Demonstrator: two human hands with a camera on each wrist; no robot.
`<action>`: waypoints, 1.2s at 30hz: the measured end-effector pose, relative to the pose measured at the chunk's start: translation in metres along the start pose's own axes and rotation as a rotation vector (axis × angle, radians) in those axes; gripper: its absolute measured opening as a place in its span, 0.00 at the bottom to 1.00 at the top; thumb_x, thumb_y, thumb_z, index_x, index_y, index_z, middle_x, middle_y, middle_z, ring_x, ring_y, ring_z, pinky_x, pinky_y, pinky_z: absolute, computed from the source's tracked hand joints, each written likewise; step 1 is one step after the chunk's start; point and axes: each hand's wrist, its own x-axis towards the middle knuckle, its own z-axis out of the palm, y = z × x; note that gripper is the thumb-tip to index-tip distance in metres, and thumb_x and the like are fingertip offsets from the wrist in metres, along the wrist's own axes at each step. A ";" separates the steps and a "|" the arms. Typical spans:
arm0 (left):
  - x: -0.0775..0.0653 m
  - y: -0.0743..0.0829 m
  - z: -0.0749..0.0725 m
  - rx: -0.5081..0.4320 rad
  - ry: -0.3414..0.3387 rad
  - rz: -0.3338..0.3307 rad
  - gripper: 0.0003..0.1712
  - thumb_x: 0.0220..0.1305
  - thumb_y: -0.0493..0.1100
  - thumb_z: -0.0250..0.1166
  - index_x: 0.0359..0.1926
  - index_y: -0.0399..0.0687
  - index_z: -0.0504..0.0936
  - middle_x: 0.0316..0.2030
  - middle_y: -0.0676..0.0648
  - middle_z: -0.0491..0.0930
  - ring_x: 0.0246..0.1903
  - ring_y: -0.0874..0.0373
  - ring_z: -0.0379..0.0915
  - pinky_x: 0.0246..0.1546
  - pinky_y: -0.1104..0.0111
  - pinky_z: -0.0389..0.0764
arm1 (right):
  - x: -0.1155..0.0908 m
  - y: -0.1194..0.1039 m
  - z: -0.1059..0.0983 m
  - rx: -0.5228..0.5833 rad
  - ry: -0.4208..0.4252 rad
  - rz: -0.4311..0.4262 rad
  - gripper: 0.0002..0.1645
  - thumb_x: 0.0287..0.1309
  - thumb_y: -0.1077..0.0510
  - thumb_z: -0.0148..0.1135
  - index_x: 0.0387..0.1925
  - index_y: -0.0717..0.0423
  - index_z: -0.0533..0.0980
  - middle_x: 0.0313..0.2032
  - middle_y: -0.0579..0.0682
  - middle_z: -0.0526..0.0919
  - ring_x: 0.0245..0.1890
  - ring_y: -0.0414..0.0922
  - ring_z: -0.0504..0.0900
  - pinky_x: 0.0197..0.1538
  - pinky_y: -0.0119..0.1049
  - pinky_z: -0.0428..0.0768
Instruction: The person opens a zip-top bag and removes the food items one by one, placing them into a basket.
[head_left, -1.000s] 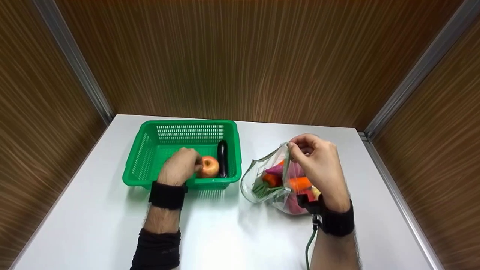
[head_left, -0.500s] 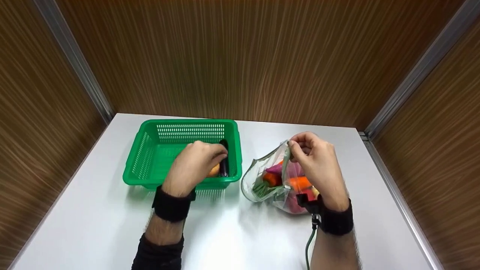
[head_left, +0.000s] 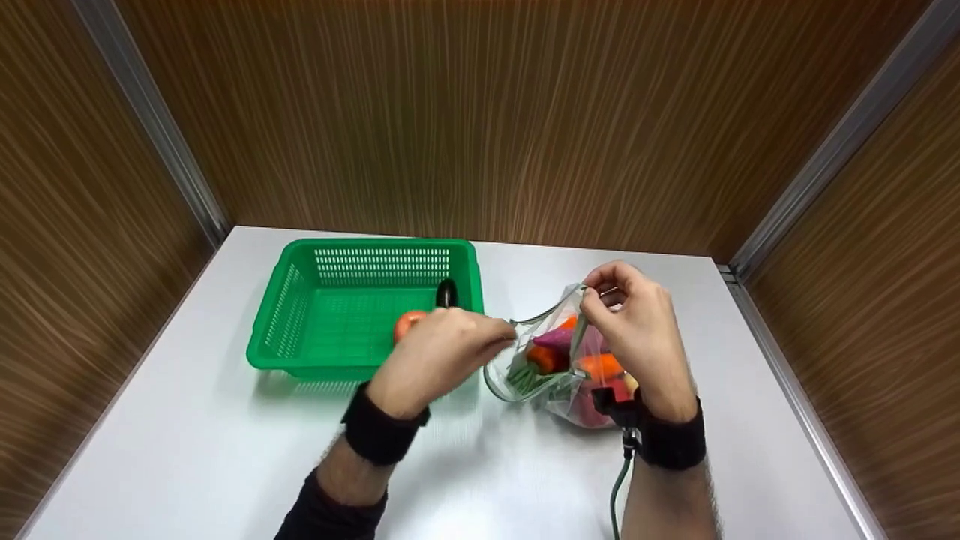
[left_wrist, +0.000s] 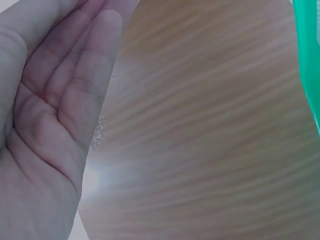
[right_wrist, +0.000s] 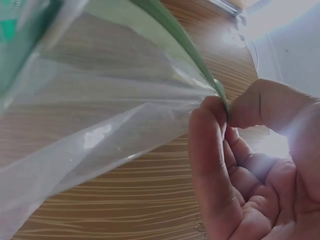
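Observation:
My right hand pinches the green-trimmed rim of a see-through produce bag between thumb and fingertips, holding that side up. Inside the bag's mouth show a purple vegetable and a carrot with green stalks. My left hand reaches across the basket's near right corner, its fingertips right at the bag's left rim. I cannot tell whether they pinch it; the left wrist view cuts off the fingertips. Behind this hand an apple and an eggplant lie in the green basket, partly hidden.
Both the basket and the bag rest on a white table. Brown wood-grain panels enclose the back and sides. A green cable runs down from the right wrist's black strap.
My left hand has left the apple, lifted over the basket's edge and moved right to the bag's rim. The right hand keeps its pinch, almost still. Apple and eggplant stay in the basket.

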 end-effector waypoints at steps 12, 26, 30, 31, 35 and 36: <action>0.017 0.011 0.053 0.015 -0.034 0.031 0.10 0.78 0.37 0.79 0.56 0.46 0.91 0.48 0.48 0.98 0.46 0.54 0.97 0.50 0.60 0.96 | -0.002 -0.003 -0.001 0.051 -0.008 -0.033 0.04 0.78 0.66 0.72 0.48 0.64 0.87 0.43 0.61 0.91 0.36 0.37 0.87 0.42 0.20 0.86; 0.018 0.010 0.081 0.025 -0.053 0.026 0.28 0.78 0.43 0.81 0.73 0.46 0.83 0.58 0.44 0.96 0.54 0.51 0.97 0.54 0.60 0.96 | -0.014 -0.011 -0.004 0.105 -0.031 -0.078 0.03 0.75 0.68 0.73 0.45 0.67 0.86 0.37 0.60 0.90 0.32 0.38 0.87 0.37 0.24 0.87; 0.017 0.011 0.081 0.050 -0.045 0.035 0.28 0.81 0.47 0.79 0.74 0.48 0.82 0.58 0.45 0.96 0.53 0.52 0.97 0.54 0.60 0.96 | -0.019 -0.016 -0.005 0.125 -0.068 -0.089 0.02 0.74 0.71 0.71 0.45 0.65 0.86 0.37 0.59 0.90 0.33 0.39 0.87 0.38 0.25 0.88; 0.017 0.011 0.081 0.065 -0.045 0.034 0.28 0.82 0.48 0.78 0.75 0.48 0.82 0.60 0.45 0.96 0.55 0.52 0.96 0.56 0.61 0.96 | -0.020 -0.017 -0.005 0.131 -0.078 -0.091 0.03 0.74 0.71 0.70 0.45 0.64 0.86 0.37 0.58 0.90 0.33 0.40 0.87 0.37 0.25 0.88; 0.017 0.013 0.083 0.125 -0.055 0.023 0.33 0.82 0.49 0.78 0.80 0.51 0.82 0.77 0.47 0.87 0.68 0.52 0.92 0.66 0.63 0.93 | -0.024 -0.021 -0.003 0.163 -0.116 -0.103 0.06 0.73 0.73 0.70 0.44 0.62 0.86 0.36 0.56 0.90 0.32 0.41 0.87 0.35 0.27 0.88; 0.017 0.013 0.084 0.137 -0.058 0.021 0.33 0.81 0.49 0.78 0.81 0.51 0.82 0.79 0.47 0.86 0.69 0.52 0.91 0.66 0.63 0.93 | -0.025 -0.022 -0.002 0.166 -0.123 -0.106 0.06 0.73 0.72 0.70 0.43 0.62 0.87 0.35 0.55 0.91 0.32 0.41 0.88 0.35 0.27 0.88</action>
